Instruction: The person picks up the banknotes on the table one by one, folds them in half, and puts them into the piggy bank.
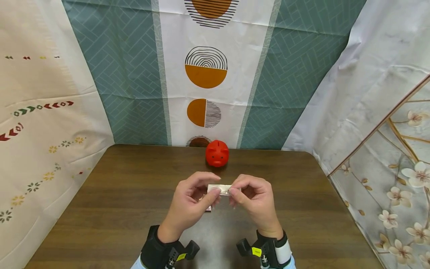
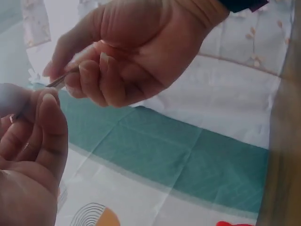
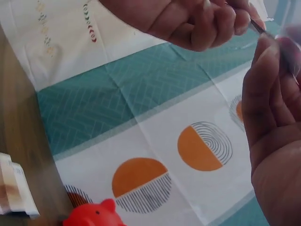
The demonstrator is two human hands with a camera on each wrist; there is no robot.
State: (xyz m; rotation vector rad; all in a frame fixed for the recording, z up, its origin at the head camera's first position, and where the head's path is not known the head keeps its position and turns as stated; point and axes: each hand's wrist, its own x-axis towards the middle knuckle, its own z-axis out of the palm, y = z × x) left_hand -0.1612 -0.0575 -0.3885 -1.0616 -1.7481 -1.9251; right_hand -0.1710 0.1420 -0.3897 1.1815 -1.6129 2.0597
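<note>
I am wearing black wrist straps point(image 1: 152, 246), each carrying a small dark camera unit. My left hand point(image 1: 193, 200) is pinching one end of a thin white strip point(image 1: 225, 187) between thumb and curled fingers, its index finger raised over the strip. My right hand point(image 1: 253, 194) is gripping the opposite end, thumb against forefinger, fingers nearly closed. The strip is spanning the gap between both hands, above the wooden table point(image 1: 134, 179). A small pale item point(image 1: 208, 209) is showing beneath my left fingers, mostly hidden. Beyond the hands, a red piggy bank point(image 1: 217, 154) is standing near the far table edge, facing me. Behind it, a teal-and-white cloth point(image 1: 174, 45) with orange circles is hanging, a flower-print cloth point(image 1: 386, 168) flanking it on the right.
</note>
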